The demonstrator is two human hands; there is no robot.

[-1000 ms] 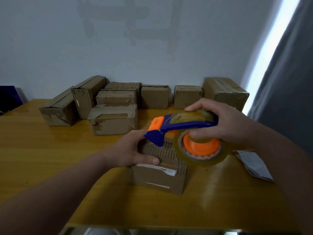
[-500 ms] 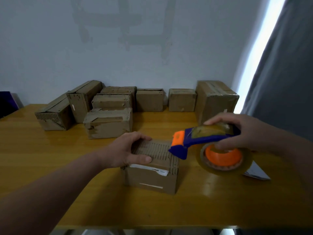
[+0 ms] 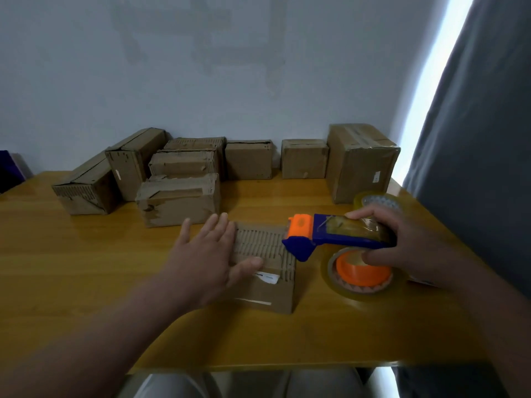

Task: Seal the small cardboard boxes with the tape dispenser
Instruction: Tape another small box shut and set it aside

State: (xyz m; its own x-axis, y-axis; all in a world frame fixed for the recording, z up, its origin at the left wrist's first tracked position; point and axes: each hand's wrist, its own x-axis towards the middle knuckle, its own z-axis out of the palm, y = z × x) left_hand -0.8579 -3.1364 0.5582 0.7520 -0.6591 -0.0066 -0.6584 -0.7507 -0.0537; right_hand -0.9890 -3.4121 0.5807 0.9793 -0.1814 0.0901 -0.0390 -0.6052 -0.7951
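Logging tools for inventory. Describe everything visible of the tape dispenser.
The tape dispenser looks plastic: a blue body with an orange head in front and an orange hub carrying a roll of clear, yellowish tape. It lies roughly level, head pointing left, its blue nose at the top right edge of the nearest cardboard box. The right hand grips it, fingers over the top, thumb at the hub. Whether the roll rests on the table is unclear.

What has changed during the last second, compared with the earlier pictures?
The right hand carried the tape dispenser from above the small box to its right and lower. The left hand released its grip on that box; its fingers are now straight. Unchanged: the right hand's grip, the small box's place and the boxes by the wall.
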